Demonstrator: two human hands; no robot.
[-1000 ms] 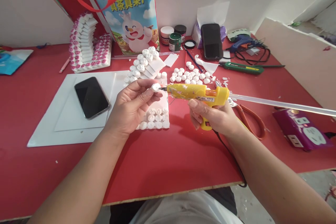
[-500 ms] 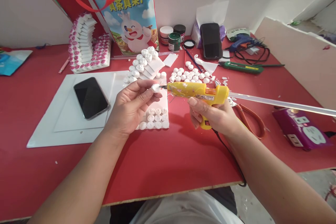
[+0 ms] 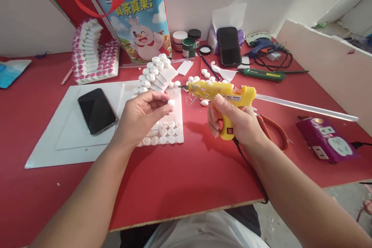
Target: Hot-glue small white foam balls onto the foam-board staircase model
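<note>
Between thumb and fingers, my left hand [image 3: 142, 118] pinches a small white rosette [image 3: 171, 103], held above a white board [image 3: 176, 114]. Rows of similar white rosettes [image 3: 171, 131] line the board's front edge. Behind my left hand, a stepped white staircase piece [image 3: 161, 79] edged with rosettes rises from the board. My right hand [image 3: 232, 118] is wrapped round the handle of a yellow hot glue gun [image 3: 209, 90]. Its nozzle points left, a little apart from the pinched rosette, and a clear glue stick [image 3: 305, 106] sticks out of its back.
Loose rosettes [image 3: 204, 102] lie behind and below the glue gun. A phone [image 3: 97, 111] rests on white sheets at left. Pliers with orange handles [image 3: 273, 131] and a purple power socket box [image 3: 327, 139] are at right. Paint jars [image 3: 189, 47] and a printed bag [image 3: 142, 19] stand behind.
The glue gun's nozzle has come away from the rosette. My left hand has lowered slightly with the rosette, and the whole view has shifted a little.
</note>
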